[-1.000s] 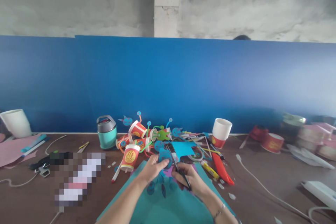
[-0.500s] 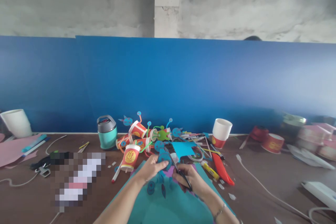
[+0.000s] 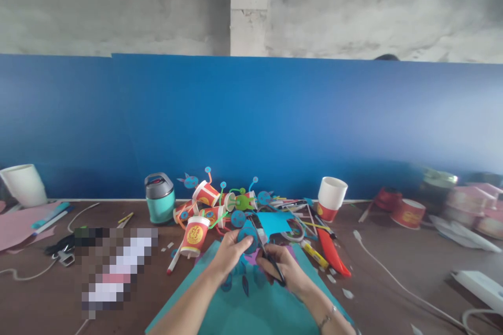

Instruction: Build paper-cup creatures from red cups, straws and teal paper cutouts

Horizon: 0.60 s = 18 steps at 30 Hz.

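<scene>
My left hand [image 3: 230, 254] pinches a round blue paper cutout [image 3: 247, 235] between thumb and fingers. Black-handled scissors [image 3: 273, 263] are in my right hand [image 3: 286, 269], their blades lying along the right edge of the cutout. Whether the blades are fully closed is too small to tell. Below both hands a teal paper sheet [image 3: 236, 314] covers the desk, with small blue cutouts [image 3: 245, 285] on it. A red and yellow paper cup [image 3: 195, 236] stands left of my left hand. Behind the hands lies a bright blue paper piece [image 3: 275, 223].
Several decorated paper cups [image 3: 206, 193] with straws crowd the back. A teal flask [image 3: 160, 199] stands to their left, stacked white cups [image 3: 332, 199] to the right. A red knife-shaped object [image 3: 334, 254], a yellow glue stick [image 3: 314, 255] and a white cable [image 3: 393, 277] lie rightward.
The round cutout has turned slightly in my left hand, and a strip that stood at its top no longer shows there. My right hand with the scissors has barely moved.
</scene>
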### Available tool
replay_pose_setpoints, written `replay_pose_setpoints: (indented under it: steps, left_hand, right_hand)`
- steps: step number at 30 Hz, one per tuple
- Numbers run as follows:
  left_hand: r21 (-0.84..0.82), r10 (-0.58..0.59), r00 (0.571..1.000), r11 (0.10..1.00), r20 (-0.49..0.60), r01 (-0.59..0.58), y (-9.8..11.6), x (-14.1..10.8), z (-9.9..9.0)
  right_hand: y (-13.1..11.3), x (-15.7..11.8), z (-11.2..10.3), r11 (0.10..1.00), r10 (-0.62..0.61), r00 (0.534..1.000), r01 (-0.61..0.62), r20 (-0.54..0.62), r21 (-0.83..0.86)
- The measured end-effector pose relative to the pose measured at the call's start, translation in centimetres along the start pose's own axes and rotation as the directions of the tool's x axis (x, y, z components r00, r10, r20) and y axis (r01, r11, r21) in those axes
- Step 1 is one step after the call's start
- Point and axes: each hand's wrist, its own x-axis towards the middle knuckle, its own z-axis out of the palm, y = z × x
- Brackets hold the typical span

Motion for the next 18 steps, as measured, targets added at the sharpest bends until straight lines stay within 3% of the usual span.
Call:
replay_pose_setpoints:
  steps: [18]
  left_hand:
    - [0.082,0.0,0.994,0.997,0.106,-0.009,0.52,0.0,-0.77]
  right_hand:
    - [-0.32,-0.28,-0.56,0.993,0.064,0.998,-0.064,0.004,-0.103]
